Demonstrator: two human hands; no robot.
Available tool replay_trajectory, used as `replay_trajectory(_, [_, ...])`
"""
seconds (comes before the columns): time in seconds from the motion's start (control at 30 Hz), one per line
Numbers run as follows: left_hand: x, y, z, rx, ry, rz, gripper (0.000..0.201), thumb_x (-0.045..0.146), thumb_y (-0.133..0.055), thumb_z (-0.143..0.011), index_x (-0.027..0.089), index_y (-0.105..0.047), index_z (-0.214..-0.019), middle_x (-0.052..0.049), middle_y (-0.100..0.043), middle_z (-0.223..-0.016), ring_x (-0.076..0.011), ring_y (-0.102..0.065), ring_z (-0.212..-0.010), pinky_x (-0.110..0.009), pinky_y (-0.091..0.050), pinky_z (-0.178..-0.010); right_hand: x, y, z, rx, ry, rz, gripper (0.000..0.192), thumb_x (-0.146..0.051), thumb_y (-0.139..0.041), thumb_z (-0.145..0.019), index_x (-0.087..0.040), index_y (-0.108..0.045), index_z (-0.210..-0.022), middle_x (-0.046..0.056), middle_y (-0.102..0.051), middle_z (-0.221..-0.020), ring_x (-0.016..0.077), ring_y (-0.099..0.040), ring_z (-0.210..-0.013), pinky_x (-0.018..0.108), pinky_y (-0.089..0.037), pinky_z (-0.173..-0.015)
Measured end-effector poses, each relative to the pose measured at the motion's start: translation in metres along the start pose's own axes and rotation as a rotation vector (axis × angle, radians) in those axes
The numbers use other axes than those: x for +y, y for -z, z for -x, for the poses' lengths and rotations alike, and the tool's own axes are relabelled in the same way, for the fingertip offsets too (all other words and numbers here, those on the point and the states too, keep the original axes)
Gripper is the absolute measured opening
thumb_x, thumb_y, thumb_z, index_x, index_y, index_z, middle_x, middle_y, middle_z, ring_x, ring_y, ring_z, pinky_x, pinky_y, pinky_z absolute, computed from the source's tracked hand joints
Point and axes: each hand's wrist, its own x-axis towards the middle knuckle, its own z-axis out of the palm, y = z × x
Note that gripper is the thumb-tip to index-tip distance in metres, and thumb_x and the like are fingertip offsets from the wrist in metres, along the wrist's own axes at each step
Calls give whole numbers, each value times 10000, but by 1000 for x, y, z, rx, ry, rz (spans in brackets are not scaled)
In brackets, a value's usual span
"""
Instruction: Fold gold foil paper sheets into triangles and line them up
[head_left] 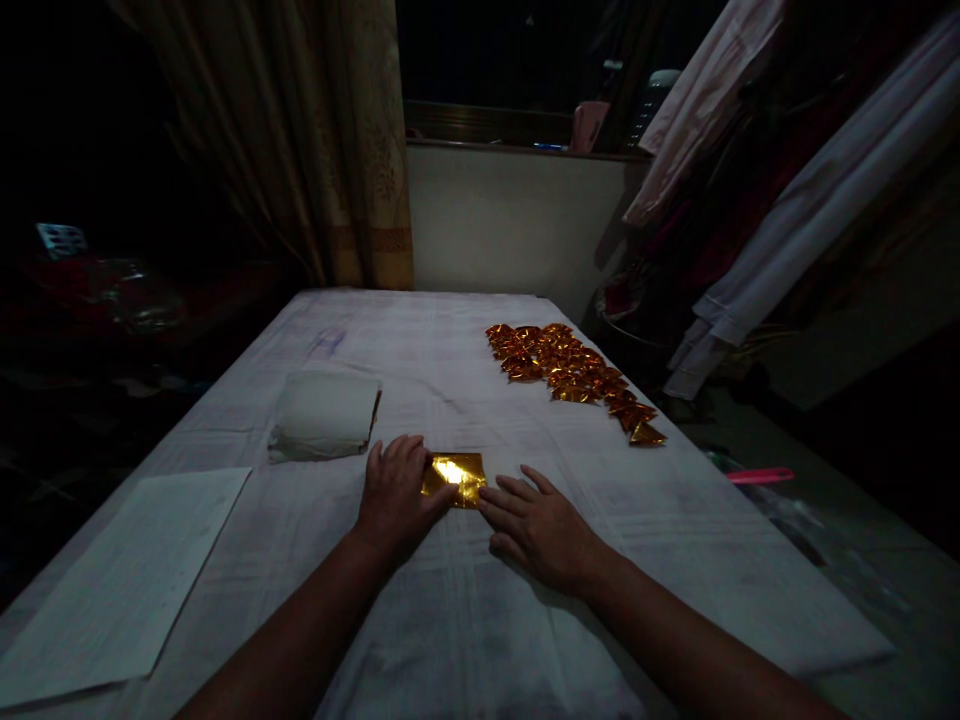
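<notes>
A shiny gold foil sheet (466, 482) lies flat on the white cloth in front of me. My left hand (397, 495) holds its left side, the thumb along the near edge and the fingers curled at the far left corner. At the right edge, my right hand (541, 530) rests palm down with fingers stretched and somewhat spread, fingertips touching the foil. A stack of pale paper (326, 412) sits beyond my left hand. Many folded gold foil pieces (559, 362) are heaped toward the far right edge of the table.
White checked cloth covers the table (420, 340). A large paper sheet (127, 590) lies at the near left. Clothes (795, 210) hang on the right, and a curtain (300, 130) hangs at the back left. Beside the right edge are a pink object (761, 476) and clear plastic.
</notes>
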Motion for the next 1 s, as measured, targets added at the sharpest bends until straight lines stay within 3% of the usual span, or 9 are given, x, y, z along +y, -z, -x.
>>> replay_trajectory(0.23, [18, -5, 10, -145, 174, -54, 598, 494, -702, -827, 139, -566, -1289, -204, -488, -1521, -360, -371, -1461, -636, -95, -1225, 0, 1, 2, -17, -32, -3, 372, -382, -492, -1036, -297, -611, -1378, 19, -601, -1453, 279, -503, -1373, 542, -254, -1195])
replay_trajectory(0.53, [-30, 14, 11, -325, 78, -35, 487, 449, -575, -924, 296, -563, -1385, -102, -412, -1604, -355, -314, -1502, -707, -128, -1181, -2, 6, 1, -25, -30, -26, 362, -374, -465, -1043, -291, -624, -1357, 34, -613, -1440, 290, -498, -1375, 556, -259, -1178])
replay_trajectory(0.73, [-39, 25, 6, -481, 48, -65, 544, 414, -484, -971, 325, -461, -1507, -77, -298, -1661, -332, -224, -1542, -683, -109, -1192, 1, 7, 1, -27, -27, -48, 347, -362, -473, -1039, -287, -634, -1337, 31, -618, -1435, 297, -504, -1370, 571, -274, -1170])
replay_trajectory(0.9, [-31, 19, 14, -391, 77, -101, 529, 409, -494, -972, 338, -486, -1496, -89, -315, -1652, -368, -238, -1532, -702, -112, -1182, -4, 2, -4, 85, -87, -90, 331, -319, -447, -1039, -252, -680, -1264, 66, -669, -1364, 277, -560, -1320, 557, -307, -1170])
replay_trajectory(1.0, [-16, 13, 21, -305, 88, -117, 502, 401, -508, -973, 313, -528, -1467, -127, -329, -1641, -374, -245, -1528, -706, -126, -1177, -15, -4, -18, 201, -188, -113, 422, -303, -375, -1047, -188, -591, -1391, 124, -598, -1445, 253, -530, -1359, 504, -348, -1169])
